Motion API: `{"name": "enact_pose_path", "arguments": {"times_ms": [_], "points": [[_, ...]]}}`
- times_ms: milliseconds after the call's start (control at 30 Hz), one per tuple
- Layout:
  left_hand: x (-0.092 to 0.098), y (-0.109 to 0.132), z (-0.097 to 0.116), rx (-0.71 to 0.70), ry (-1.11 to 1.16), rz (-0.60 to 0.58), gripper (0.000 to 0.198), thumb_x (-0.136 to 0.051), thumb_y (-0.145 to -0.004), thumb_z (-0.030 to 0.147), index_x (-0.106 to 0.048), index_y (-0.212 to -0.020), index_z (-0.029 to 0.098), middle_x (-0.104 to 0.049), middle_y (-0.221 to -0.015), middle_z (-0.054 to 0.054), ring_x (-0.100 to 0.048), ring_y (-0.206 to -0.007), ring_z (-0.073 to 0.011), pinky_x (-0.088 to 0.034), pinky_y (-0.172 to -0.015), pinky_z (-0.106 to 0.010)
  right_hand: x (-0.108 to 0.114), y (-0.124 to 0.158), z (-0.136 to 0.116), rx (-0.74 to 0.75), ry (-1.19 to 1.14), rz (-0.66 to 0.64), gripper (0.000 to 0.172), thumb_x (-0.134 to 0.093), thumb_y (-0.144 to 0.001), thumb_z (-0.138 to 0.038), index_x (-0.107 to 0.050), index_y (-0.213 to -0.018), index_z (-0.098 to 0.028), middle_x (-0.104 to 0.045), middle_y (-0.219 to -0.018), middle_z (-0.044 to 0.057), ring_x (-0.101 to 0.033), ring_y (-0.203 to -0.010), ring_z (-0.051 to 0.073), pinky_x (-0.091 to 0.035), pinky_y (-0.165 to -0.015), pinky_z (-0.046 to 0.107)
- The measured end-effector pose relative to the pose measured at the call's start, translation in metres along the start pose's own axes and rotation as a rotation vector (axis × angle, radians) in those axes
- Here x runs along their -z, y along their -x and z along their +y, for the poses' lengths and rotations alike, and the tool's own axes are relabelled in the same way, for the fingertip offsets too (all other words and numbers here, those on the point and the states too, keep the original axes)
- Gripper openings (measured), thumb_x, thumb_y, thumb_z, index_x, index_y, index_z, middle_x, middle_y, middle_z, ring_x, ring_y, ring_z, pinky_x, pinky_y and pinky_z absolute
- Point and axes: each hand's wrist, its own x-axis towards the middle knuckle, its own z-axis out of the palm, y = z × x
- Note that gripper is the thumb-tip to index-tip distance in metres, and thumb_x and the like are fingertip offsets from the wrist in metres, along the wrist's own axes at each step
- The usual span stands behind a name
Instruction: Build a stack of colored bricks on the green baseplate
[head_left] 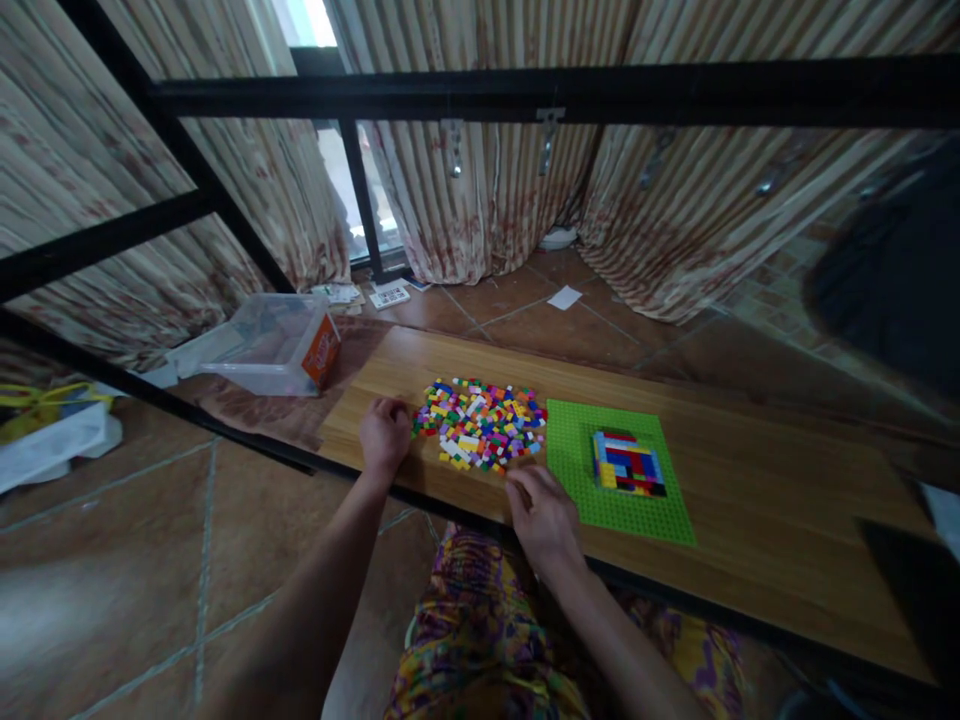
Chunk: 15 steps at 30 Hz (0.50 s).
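Loose bricks are lying on the surface between the left hand and right hand; whether either grip is pinching one, I cannot tell. A wide sweep could be spilling them off the near edge; the green baseplate, carrying a brick build, is crowding their right side.

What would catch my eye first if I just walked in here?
Probably the heap of small multicoloured bricks on the wooden tabletop, with the left hand at its left edge and the right hand at its near right. Just right of the heap lies a bright green baseplate, carrying a multicoloured brick build.
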Motion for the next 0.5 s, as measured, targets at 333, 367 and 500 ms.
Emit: {"name": "enact_pose_path", "arguments": {"times_ms": [333,367,500], "points": [[-0.001,-0.001,-0.002,0.009,-0.008,-0.011,0.025,-0.047,-0.079,0.02,-0.071,-0.086,0.019,-0.068,-0.096,-0.007,-0.062,-0.087,-0.0195,-0.046,-0.079,-0.029,-0.025,-0.021,-0.009,0.041,0.22,-0.005,0.016,-0.05,-0.09,-0.022,-0.065,-0.082,-0.024,-0.063,-0.087,0.005,-0.057,-0.085,0.021,-0.041,-0.074,0.032],[-0.002,-0.001,-0.002,0.006,-0.007,-0.007,0.025,-0.047,-0.079,0.02,-0.071,-0.086,0.018,-0.068,-0.096,-0.007,-0.062,-0.086,-0.0194,-0.046,-0.079,-0.029,-0.025,-0.021,-0.008,0.051,0.223,-0.017,0.018,-0.05,-0.09,-0.022,-0.064,-0.08,-0.024,-0.062,-0.086,0.005,-0.057,-0.084,0.021,-0.041,-0.074,0.031],[-0.001,0.0,-0.002,-0.002,0.003,-0.01,0.025,-0.047,-0.078,0.02,-0.071,-0.084,0.019,-0.068,-0.094,-0.007,-0.062,-0.087,-0.0193,-0.046,-0.079,-0.03,-0.017,-0.019,0.003,0.072,0.222,-0.095,0.015,-0.051,-0.09,-0.02,-0.064,-0.084,-0.023,-0.063,-0.089,0.005,-0.057,-0.085,0.021,-0.042,-0.075,0.032]]}}
